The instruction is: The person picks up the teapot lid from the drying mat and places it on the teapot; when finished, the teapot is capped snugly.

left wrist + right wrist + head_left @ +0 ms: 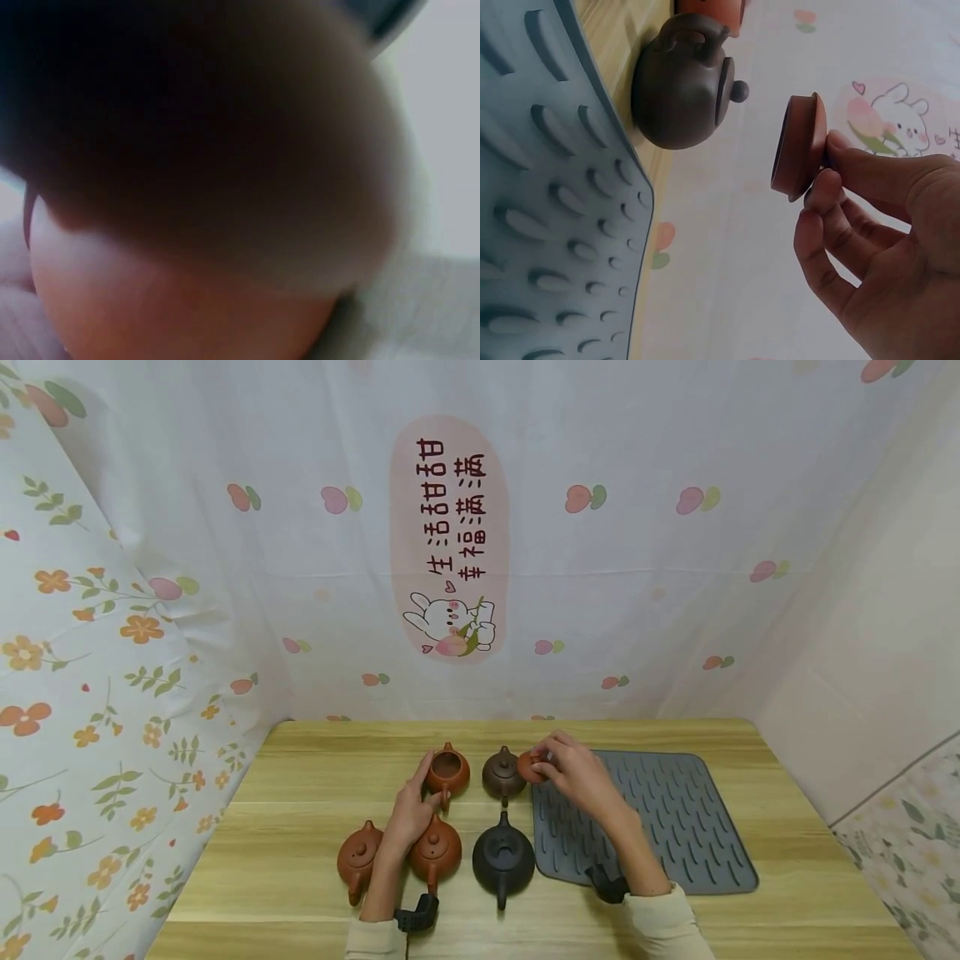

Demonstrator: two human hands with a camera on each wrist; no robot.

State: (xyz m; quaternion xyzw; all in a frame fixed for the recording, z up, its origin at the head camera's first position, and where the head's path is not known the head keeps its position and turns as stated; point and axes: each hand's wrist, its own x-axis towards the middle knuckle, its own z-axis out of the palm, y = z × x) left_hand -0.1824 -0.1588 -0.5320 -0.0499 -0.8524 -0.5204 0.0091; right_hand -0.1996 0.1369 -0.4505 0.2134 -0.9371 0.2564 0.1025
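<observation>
A reddish-brown teapot (pixel 457 783) stands lidless near the back of the table, its inside visible. My left hand (pixel 408 817) holds it from the left, a finger along its side and the thumb by its handle. Between thumb and fingertips, my right hand (pixel 585 781) pinches a reddish-brown teapot lid (pixel 801 146) by its knob. The lid is raised, tilted on edge in the right wrist view, beside a dark brown lidded teapot (pixel 676 90). Blur and a dark shape hide most of the left wrist view; a rounded orange-brown surface (pixel 172 307) shows below.
Two reddish-brown lidded teapots stand nearer the front, one (pixel 360 858) left of my left forearm, the other (pixel 437 853) just right of it. A black teapot (pixel 504 860) stands in the middle. The grey ridged mat (pixel 675 827) lies at right, beneath my right forearm.
</observation>
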